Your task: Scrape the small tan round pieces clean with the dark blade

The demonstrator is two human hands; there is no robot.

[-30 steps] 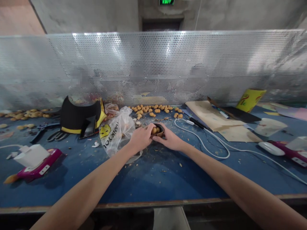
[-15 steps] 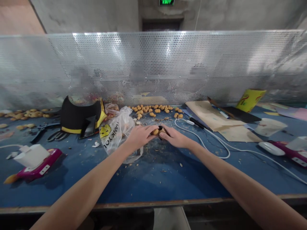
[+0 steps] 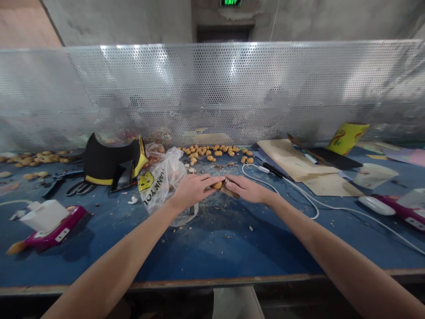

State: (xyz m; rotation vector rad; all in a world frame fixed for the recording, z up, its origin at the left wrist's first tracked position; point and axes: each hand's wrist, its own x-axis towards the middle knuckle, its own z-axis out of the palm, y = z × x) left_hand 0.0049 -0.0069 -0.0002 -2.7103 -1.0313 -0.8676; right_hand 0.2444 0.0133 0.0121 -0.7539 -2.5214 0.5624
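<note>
left hand (image 3: 194,188) grasping tan lump (image 3: 218,185), right hand (image 3: 247,189) brown piece (image 3: 232,190), over counter (image 3: 232,261) between front and back edges, where a slack left grip could drop the lump.

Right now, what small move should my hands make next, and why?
Perhaps ease the tan piece clear of the brown piece with your left hand: that hand seems to grip the first, your right hand the second, and a tan pile lies beyond.
</note>
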